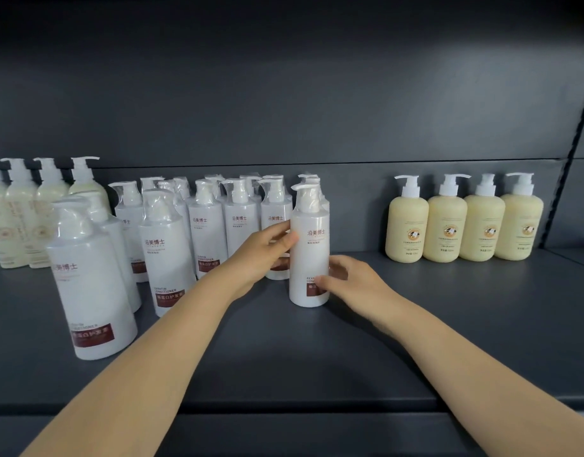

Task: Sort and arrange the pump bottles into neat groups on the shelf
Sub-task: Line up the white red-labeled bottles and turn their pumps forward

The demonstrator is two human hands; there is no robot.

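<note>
A white pump bottle [308, 255] with a dark red label stands upright on the grey shelf [284, 351], in front of the right end of a cluster of several like white bottles [206, 225]. My left hand [262, 250] grips its left side at mid height. My right hand [346, 280] wraps its lower right side, thumb over the label. Three more white bottles [91, 278] stand loosely forward at the left. Several pale yellow bottles [463, 224] form a neat row at the back right.
Several cream bottles [23, 212] stand at the far back left against the dark back panel [284, 94]. The shelf's front edge [284, 409] runs below my forearms. A vertical upright [571, 153] bounds the shelf on the right.
</note>
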